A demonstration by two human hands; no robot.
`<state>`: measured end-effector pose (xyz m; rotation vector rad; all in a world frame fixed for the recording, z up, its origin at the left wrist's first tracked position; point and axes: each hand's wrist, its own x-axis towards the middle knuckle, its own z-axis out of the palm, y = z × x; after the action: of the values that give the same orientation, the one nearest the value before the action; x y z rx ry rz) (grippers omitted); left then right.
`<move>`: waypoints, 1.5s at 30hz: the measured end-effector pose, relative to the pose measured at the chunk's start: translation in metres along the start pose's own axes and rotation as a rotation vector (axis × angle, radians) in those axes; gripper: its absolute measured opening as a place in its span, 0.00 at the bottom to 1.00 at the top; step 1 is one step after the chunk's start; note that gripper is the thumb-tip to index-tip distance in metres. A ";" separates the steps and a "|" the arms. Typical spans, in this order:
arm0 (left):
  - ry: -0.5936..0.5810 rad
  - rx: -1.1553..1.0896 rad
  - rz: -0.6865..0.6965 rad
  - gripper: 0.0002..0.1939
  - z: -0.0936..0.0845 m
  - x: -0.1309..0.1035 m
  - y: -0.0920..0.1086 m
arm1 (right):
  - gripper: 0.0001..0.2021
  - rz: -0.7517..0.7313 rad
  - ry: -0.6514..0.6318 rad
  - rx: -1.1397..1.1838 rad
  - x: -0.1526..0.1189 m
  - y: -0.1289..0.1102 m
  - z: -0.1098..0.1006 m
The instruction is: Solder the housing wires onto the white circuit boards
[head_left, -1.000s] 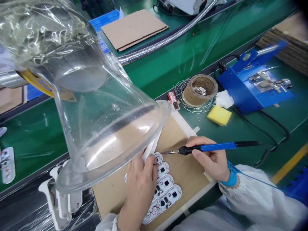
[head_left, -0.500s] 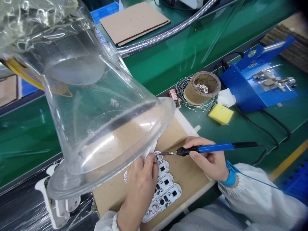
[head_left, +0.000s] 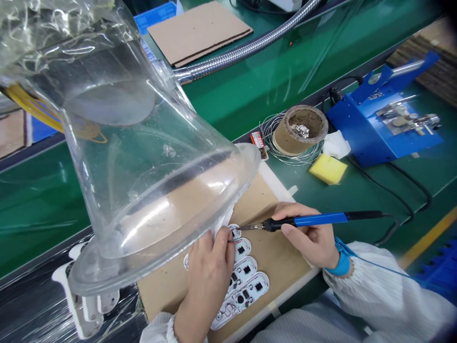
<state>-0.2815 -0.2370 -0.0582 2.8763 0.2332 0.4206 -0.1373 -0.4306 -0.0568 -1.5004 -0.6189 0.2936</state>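
My right hand (head_left: 310, 236) grips a soldering iron (head_left: 321, 218) with a blue and black handle, its tip pointing left. The tip touches or nearly touches the farthest white circuit board (head_left: 234, 232) in a row of several long, rounded white pieces. Beside that tip, the fingers of my left hand (head_left: 212, 262) are pinched together over the row. A thin wire (head_left: 233, 240) shows at those fingertips, though the grip itself is partly hidden. Nearest me in the row, another white board (head_left: 250, 294) carries black chips and fine red wires.
A clear fume hood (head_left: 160, 190) on a metal flexible hose (head_left: 246, 55) overhangs the cardboard mat (head_left: 264, 200). Rightward stand a brown pot in coiled solder wire (head_left: 267, 128), a yellow sponge (head_left: 327, 169) and a blue stand (head_left: 378, 124). White plastic parts (head_left: 85, 305) lie at left.
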 end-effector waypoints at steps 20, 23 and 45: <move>0.032 0.009 -0.014 0.06 0.003 0.001 0.000 | 0.10 -0.032 -0.021 -0.005 0.002 0.000 0.002; 0.032 -0.001 -0.017 0.06 0.002 0.001 0.000 | 0.11 -0.035 -0.020 -0.001 0.002 0.000 0.002; 0.010 -0.081 -0.042 0.07 -0.010 -0.010 -0.015 | 0.09 -0.065 0.106 -0.041 -0.005 0.005 -0.002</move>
<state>-0.2955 -0.2224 -0.0549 2.7854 0.2717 0.4271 -0.1387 -0.4347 -0.0628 -1.5220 -0.5903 0.1510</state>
